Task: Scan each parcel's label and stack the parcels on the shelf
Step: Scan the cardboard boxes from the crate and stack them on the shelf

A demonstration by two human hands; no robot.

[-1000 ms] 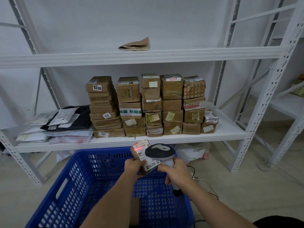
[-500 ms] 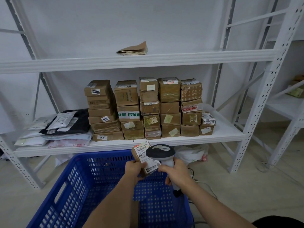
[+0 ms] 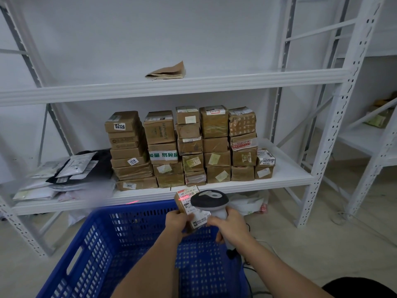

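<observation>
My left hand (image 3: 176, 221) grips a small brown parcel (image 3: 186, 202) with a white label facing up, held above the far edge of the blue crate (image 3: 103, 250). My right hand (image 3: 231, 225) grips the handle of a black-and-white barcode scanner (image 3: 209, 200), its head right beside the parcel. A red scan line lies across the top of the label. On the middle shelf (image 3: 285, 175) stand several columns of stacked brown parcels (image 3: 189, 147).
Flat mailer bags (image 3: 64, 175) are piled on the shelf's left end. A folded brown paper bag (image 3: 167, 72) lies on the upper shelf. White plastic bags (image 3: 249, 204) sit on the floor under the shelf. A second rack (image 3: 373, 134) stands to the right.
The red scan line is back on the label after being off half a second ago. The parcel and scanner stay close together; the view has tilted slightly.
</observation>
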